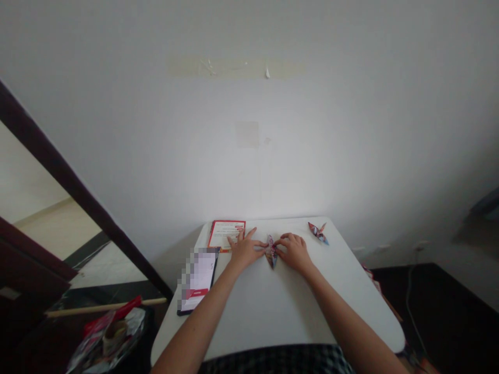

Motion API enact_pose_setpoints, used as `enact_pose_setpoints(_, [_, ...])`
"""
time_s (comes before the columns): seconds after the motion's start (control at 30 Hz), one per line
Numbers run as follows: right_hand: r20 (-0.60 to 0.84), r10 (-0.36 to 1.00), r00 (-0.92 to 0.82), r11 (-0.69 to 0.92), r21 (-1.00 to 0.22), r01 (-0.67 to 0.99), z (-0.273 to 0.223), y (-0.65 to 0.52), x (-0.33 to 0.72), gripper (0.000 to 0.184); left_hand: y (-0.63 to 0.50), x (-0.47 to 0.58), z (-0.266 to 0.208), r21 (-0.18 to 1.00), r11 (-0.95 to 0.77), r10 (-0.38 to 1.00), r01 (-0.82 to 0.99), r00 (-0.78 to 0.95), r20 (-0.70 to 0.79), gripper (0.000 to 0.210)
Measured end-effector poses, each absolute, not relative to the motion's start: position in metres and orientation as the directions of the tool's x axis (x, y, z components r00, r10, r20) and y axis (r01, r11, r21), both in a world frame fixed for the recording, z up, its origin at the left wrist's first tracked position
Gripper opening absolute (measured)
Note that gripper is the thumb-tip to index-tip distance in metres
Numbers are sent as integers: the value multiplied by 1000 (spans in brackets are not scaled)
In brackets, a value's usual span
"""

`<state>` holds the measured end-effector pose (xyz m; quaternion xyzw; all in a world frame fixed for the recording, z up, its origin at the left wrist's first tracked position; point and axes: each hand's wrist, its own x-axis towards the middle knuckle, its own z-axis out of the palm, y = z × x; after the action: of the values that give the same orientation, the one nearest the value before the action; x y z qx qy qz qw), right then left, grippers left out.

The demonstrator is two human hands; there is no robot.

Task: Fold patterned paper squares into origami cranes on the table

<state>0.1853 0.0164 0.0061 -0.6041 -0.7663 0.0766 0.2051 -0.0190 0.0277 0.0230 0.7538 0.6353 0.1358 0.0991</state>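
A small folded paper piece, printed in several colours and pointed at both ends, is between my hands over the white table. From the left, the thumb and a finger of my left hand pinch its edge, while the other fingers spread toward a red-bordered printed sheet. My right hand is closed on the paper's right side with bent fingers. Another folded paper piece, boat-like with a raised point, lies at the table's back right, apart from both hands.
A tablet or phone with a lit screen, partly pixelated, lies along the left edge. Behind the table stands a white wall with tape marks. On the floor at left are a bag of rubbish and a wooden stick.
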Motion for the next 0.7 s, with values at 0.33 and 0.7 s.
enact_pose_setpoints(0.33, [180,945,-274,317,-290,903,18,10,185,33,15,-18,17,272,-234,967,933,192,169,30])
enact_pose_setpoints(0.7, [224,907,-356,406,-251,878,8,6,193,46,7,-18,9,244,-235,959,941,183,216,36])
